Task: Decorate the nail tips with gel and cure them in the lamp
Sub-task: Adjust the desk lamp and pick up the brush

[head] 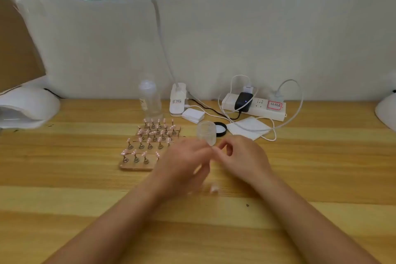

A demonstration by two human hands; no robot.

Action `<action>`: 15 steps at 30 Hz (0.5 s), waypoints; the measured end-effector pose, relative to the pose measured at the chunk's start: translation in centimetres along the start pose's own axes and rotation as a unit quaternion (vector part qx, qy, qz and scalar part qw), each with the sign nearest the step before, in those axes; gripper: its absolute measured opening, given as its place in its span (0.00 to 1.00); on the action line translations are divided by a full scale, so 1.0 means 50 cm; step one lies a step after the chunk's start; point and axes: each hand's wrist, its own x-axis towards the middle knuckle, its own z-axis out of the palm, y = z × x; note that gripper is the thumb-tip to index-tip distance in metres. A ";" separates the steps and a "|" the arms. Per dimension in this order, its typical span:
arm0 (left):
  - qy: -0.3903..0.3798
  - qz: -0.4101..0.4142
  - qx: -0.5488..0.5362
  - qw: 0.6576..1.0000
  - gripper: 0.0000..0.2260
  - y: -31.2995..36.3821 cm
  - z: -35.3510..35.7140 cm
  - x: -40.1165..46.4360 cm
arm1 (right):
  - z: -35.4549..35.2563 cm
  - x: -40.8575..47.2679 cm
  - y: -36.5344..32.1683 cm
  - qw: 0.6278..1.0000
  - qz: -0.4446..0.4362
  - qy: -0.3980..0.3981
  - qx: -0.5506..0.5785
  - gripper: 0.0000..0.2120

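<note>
Your left hand and right hand meet fingertip to fingertip above the wooden table, fingers curled; blur hides whether either pinches anything. The pink nail tips stand on their holders just left of your left hand. A clear jar stands behind your fingers. The red-bordered label on the power strip is unreadable.
</note>
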 end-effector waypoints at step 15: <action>0.061 -0.019 0.059 0.996 0.09 -0.029 -0.052 -0.020 | 0.014 -0.011 -0.006 0.976 -0.132 0.088 -0.148 0.13</action>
